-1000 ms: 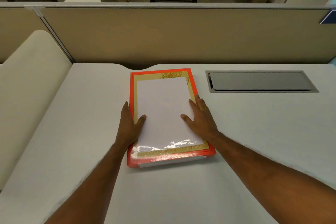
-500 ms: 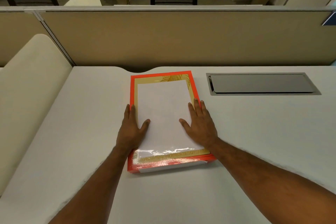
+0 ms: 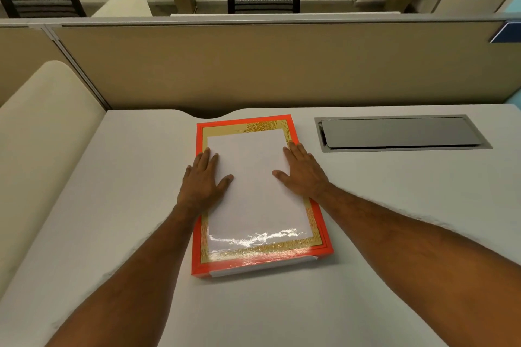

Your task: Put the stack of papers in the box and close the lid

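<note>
A flat orange box [image 3: 321, 229] with a gold inner border lies on the white desk, its lid down. A clear window in the lid shows white paper [image 3: 255, 186] inside. A strip of white paper shows at the box's near edge. My left hand [image 3: 204, 180] lies flat on the lid's left side, fingers spread. My right hand [image 3: 303, 173] lies flat on the lid's right side, thumb pointing inward. Both palms rest on the lid and hold nothing.
The white desk [image 3: 394, 205] extends to both sides. A grey cable hatch [image 3: 400, 134] is set into it at the right. A beige partition [image 3: 253, 65] stands behind the box, a cream padded divider [image 3: 42, 127] on the left. Chairs and plants stand beyond.
Both hands have slid a little forward and inward on the lid, from its edges onto its top. The box has stayed in place.
</note>
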Motion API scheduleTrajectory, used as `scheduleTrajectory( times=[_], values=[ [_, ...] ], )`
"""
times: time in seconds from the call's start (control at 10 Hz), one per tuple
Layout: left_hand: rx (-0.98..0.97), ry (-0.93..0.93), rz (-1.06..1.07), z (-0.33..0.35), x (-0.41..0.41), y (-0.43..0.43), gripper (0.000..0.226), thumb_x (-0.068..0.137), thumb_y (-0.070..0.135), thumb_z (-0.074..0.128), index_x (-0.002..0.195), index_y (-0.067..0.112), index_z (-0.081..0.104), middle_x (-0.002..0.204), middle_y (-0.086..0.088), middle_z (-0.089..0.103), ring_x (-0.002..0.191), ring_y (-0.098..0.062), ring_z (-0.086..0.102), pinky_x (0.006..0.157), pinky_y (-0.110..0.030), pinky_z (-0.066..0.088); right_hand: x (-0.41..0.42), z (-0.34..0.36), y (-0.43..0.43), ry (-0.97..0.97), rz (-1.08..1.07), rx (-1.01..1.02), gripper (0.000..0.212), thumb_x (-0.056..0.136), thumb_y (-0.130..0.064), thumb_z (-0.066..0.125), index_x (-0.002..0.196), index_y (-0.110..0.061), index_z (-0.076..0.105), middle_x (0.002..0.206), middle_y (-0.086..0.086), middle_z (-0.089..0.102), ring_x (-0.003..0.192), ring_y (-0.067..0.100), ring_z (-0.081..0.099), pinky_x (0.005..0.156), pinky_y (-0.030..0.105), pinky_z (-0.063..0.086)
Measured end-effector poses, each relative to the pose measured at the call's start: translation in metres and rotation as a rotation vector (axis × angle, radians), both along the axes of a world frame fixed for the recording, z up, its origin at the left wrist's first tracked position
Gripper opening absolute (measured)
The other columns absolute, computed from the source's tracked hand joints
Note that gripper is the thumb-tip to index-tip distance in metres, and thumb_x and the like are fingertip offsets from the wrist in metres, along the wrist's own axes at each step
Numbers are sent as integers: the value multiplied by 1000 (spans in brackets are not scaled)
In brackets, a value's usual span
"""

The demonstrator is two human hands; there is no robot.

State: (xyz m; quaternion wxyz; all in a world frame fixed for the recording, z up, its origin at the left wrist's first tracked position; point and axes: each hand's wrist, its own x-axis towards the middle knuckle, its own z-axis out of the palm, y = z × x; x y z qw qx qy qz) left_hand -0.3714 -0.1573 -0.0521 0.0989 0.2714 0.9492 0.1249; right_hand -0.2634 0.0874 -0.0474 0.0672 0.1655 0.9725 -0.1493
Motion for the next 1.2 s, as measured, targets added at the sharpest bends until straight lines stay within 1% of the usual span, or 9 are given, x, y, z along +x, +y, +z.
scheduleTrajectory(
  times=[0.2,0.3,0.4,0.5,0.6,0.8,0.9,1.1,1.2],
  values=[
    [152,42,-1,-2,37,-22,80,89,65,27,154,19,22,165,-2,11,152,-23,9,122,-48,10,47,-7,-11,100,52,-26,77,93,-61,35,154,-21,11,165,3,-1,152,19,-3,120,37,-1],
    [163,56,-34,-8,72,-39,75,92,62,29,153,20,25,164,0,15,152,-21,9,123,-46,9,88,-13,-27,107,74,-4,78,92,-64,33,155,-23,11,165,1,-3,152,16,-5,118,32,-6],
    [153,42,0,-9,92,-46,73,93,61,31,153,19,25,164,0,15,152,-20,10,122,-45,10,109,-15,-37,98,82,20,77,92,-64,32,155,-23,12,165,1,-2,152,17,-5,118,32,-6],
    [156,15,56,-13,116,-54,74,94,60,35,154,18,24,164,-1,12,152,-21,9,122,-44,11,131,-16,-49,75,61,19,75,93,-62,32,155,-22,14,165,2,-1,152,17,-4,120,34,-2],
    [159,14,48,-15,126,-59,74,94,60,36,155,20,19,165,0,6,152,-20,5,122,-43,9,140,-15,-54,74,39,-4,74,94,-60,32,155,-22,13,165,2,-2,152,17,-5,122,36,3],
    [161,-2,53,-16,128,-62,75,93,61,37,155,22,18,165,0,6,152,-20,5,122,-44,15,146,-8,-61,16,37,37,73,96,-60,26,155,-23,8,165,3,-5,152,20,-8,122,41,2],
    [75,-26,45,-10,128,-59,76,93,63,32,155,22,15,166,0,2,152,-21,2,122,-49,12,144,3,-59,-64,54,67,73,96,-61,24,155,-23,5,165,4,-8,152,21,-9,122,45,1],
    [61,51,48,9,129,-55,74,93,63,31,152,20,25,165,-4,12,152,-24,9,120,-51,13,156,22,-52,-38,46,66,75,95,-63,26,155,-20,10,165,5,-3,152,24,-5,122,46,3],
    [70,78,4,18,136,-51,73,93,64,29,152,21,26,165,-3,13,151,-25,11,120,-50,15,169,31,-45,-28,47,139,77,93,-65,26,154,-20,13,165,5,-1,152,25,-3,122,47,5]
  ],
)
